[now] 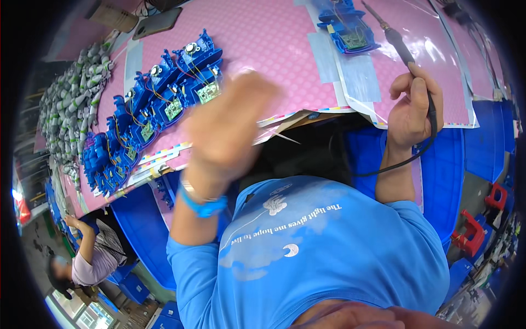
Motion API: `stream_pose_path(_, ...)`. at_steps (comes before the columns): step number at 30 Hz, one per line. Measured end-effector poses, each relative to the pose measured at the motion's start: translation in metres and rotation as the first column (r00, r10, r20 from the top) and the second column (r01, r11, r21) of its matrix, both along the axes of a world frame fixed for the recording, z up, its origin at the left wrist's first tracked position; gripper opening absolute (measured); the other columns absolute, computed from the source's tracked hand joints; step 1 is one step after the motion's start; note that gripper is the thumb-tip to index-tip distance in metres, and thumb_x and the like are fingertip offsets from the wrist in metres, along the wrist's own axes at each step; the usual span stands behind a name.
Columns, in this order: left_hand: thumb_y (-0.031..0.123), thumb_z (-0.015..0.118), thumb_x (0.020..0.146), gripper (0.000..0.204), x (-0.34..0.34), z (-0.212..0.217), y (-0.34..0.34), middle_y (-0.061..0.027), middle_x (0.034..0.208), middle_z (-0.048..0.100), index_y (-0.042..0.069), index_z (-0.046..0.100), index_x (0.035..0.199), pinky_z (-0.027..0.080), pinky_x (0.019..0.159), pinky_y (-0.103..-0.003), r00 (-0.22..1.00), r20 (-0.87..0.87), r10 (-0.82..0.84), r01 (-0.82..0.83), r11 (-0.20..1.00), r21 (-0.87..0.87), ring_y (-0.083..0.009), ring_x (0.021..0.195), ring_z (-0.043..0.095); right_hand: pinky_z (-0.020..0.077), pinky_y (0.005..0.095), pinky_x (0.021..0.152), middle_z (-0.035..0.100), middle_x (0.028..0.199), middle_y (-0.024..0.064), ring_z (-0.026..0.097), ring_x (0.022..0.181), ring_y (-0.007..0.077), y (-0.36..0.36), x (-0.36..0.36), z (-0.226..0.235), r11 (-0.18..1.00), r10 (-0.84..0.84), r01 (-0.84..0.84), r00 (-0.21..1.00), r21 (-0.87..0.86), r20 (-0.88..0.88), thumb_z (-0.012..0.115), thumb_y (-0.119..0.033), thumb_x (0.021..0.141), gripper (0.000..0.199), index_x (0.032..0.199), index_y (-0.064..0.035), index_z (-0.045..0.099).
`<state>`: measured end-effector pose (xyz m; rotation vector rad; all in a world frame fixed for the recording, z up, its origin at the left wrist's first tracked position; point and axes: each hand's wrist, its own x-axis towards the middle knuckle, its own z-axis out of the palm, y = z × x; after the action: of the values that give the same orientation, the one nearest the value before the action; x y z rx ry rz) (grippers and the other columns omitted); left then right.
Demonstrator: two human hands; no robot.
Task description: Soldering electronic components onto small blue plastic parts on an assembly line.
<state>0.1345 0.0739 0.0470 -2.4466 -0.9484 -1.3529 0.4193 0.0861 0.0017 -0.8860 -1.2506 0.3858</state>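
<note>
My right hand (412,109) grips the dark handle of a soldering iron (395,39), whose metal tip points up toward a blue plastic housing with a green circuit board (349,27) on the pink mat (274,38). A black cord runs from the iron down past my wrist. My left hand (227,129) is blurred in the air above the mat's near edge, next to a row of several blue housings with green boards (159,104). A thin pale sliver shows beside its fingers; I cannot tell whether it is held. A blue wristband sits on that wrist.
A heap of grey-green parts (74,104) lies at the left end of the bench. A dark phone (157,22) rests at the far edge. Blue crates (455,175) stand under the bench, red stools (472,233) at right. Another person (87,257) sits at lower left.
</note>
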Motion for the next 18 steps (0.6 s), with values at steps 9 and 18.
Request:
stream_pose_path(9, -0.005, 0.065, 0.080, 0.029, 0.080, -0.054, 0.115, -0.0176, 0.118, 0.068, 0.007, 0.071, 0.106, 0.059, 0.069, -0.043, 0.995, -0.039, -0.090, 0.080, 0.973, -0.217, -0.0364, 0.080, 0.072, 0.0550, 0.0334, 0.067, 0.072, 0.091, 0.0197, 0.068, 0.078, 0.0231, 0.010, 0.013, -0.007, 1.000, -0.029, 0.028, 0.995, 0.010, 0.091, 0.052, -0.009, 0.106, 0.027, 0.121, 0.0100, 0.064)
stream_pose_path(18, -0.003, 0.072, 0.084, 0.019, 0.079, -0.068, 0.124, -0.0121, 0.102, 0.072, 0.009, 0.076, 0.098, 0.058, 0.066, -0.036, 0.987, 0.049, -0.151, 0.158, 0.920, -0.360, -0.0307, 0.080, 0.072, 0.0581, 0.0302, 0.075, 0.076, 0.098, 0.0161, 0.071, 0.084, 0.0181, 0.006, 0.018, -0.006, 0.998, 0.040, -0.038, 0.998, -0.050, 0.040, 0.058, -0.008, 0.105, 0.023, 0.121, 0.0071, 0.066)
